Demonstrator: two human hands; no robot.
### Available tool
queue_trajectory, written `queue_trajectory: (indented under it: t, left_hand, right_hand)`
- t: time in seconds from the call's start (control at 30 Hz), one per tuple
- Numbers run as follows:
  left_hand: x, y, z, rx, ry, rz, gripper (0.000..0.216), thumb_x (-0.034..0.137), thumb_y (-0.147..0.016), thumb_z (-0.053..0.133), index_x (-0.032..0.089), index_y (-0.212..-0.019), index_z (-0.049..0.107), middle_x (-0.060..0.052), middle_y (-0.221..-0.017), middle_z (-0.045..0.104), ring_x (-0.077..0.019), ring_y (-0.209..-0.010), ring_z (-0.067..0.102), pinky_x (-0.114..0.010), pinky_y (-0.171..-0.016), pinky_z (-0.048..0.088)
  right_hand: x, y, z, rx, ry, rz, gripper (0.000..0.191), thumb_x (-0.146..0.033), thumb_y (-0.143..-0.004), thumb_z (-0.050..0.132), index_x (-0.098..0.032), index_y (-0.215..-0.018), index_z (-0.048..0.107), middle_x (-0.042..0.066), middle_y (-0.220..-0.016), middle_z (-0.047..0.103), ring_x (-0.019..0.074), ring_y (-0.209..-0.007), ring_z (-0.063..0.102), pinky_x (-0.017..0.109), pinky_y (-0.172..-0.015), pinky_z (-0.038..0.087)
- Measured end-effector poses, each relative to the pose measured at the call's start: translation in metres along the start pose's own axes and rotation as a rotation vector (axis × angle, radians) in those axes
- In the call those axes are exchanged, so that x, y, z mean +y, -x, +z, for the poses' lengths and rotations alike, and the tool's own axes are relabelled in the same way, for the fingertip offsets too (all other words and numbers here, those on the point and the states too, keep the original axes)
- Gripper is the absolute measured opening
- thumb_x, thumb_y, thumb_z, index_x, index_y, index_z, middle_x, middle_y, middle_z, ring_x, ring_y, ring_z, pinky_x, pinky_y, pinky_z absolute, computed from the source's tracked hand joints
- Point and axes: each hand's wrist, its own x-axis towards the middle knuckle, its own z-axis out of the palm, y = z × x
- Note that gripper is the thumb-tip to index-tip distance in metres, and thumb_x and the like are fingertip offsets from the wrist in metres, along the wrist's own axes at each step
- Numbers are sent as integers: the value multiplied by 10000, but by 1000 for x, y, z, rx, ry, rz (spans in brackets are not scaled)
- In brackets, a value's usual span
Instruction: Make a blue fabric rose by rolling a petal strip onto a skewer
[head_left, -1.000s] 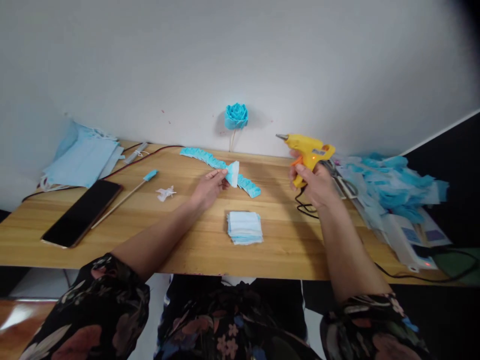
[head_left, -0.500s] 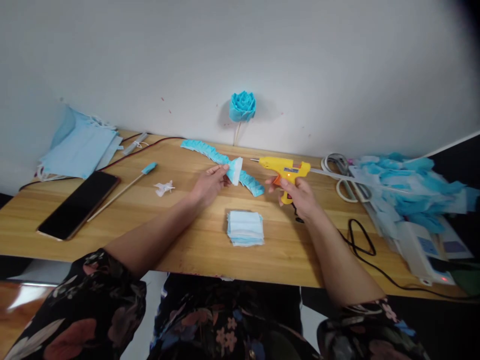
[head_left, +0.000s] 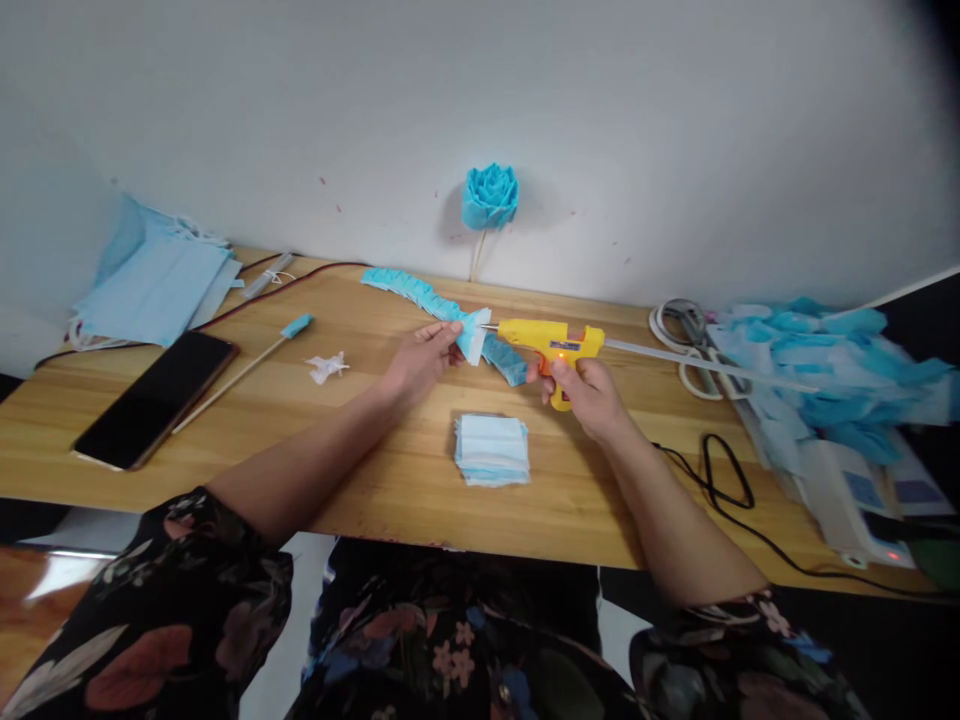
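Note:
Pinched between the fingers of my left hand (head_left: 424, 362) is a folded piece of blue and white mask fabric (head_left: 474, 336). My right hand (head_left: 589, 392) grips a yellow glue gun (head_left: 546, 338) by its handle, fingers at the orange trigger. The gun's metal nozzle meets the white edge of the fabric piece, and a long glue stick (head_left: 675, 358) juts from its rear. Behind and under my left fingers runs a row of folded blue petals (head_left: 401, 284). A stack of pale blue fabric squares (head_left: 492, 450) lies nearer to me.
A blue fabric rose (head_left: 490, 198) on a stick leans at the wall. On the left are face masks (head_left: 154, 278), a phone (head_left: 156, 400), a blue-tipped stick (head_left: 244, 372) and a white scrap (head_left: 327, 368). Scissors (head_left: 705, 372), fabric scraps (head_left: 832, 375), a power strip (head_left: 851, 505) and a black cord (head_left: 739, 505) occupy the right.
My right hand has brought the glue gun leftward, so its nozzle now reaches the white edge of the fabric piece. My left hand keeps its pinch in about the same place.

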Motion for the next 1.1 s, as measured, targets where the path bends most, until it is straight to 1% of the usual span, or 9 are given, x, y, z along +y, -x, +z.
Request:
queue_trajectory:
  t: [0.27, 0.43, 0.6, 0.87, 0.97, 1.1]
  left_hand:
    - [-1, -1, 1, -2, -15, -5, 283, 343, -880, 837, 134, -753, 694, -13, -677, 659, -116, -643, 609, -243, -651, 477]
    - [1, 0, 2, 6, -15, -10, 256, 321, -891, 825, 138, -766, 696, -6, -686, 665, -115, -643, 612, -245, -651, 475]
    - [4, 2, 4, 8, -15, -24, 260, 304, -894, 822, 136, -747, 688, -7, -689, 667, -106, -638, 604, -236, -646, 464]
    - [4, 2, 4, 4, -23, -25, 269, 322, -889, 832, 139, -753, 688, -6, -693, 668, -106, -645, 606, -237, -659, 468]
    - [3, 1, 3, -6, -29, -16, 271, 330, -895, 826, 137, -760, 693, -6, -689, 662, -107, -648, 607, -236, -662, 473]
    - [1, 0, 1, -17, -17, -5, 286, 347, -873, 846, 136, -753, 696, -4, -674, 655, -110, -636, 606, -234, -646, 479]
  right_hand:
    - [2, -1, -1, -7, 30, 11, 560, -769, -862, 677, -210, -840, 702, 61, -853, 702, 125, -605, 517, 275, -562, 494]
    - [7, -1, -3, -17, 56, 16, 557, -748, -889, 663, -197, -823, 709, 55, -818, 678, 118, -602, 522, 267, -567, 488]
    - [6, -1, -3, -9, 74, 22, 578, -765, -879, 661, -194, -803, 707, 48, -796, 666, 114, -594, 518, 266, -566, 481]
    - [9, -1, -4, -21, 114, 20, 575, -753, -904, 636, -194, -786, 701, 43, -775, 661, 119, -598, 528, 267, -578, 476]
    - [10, -1, -5, -21, 112, 17, 581, -759, -893, 645, -193, -771, 688, 46, -804, 678, 115, -604, 537, 264, -587, 484]
    - [6, -1, -5, 10, 125, 26, 622, -801, -856, 650, -191, -741, 677, 40, -754, 663, 114, -583, 533, 264, -565, 467]
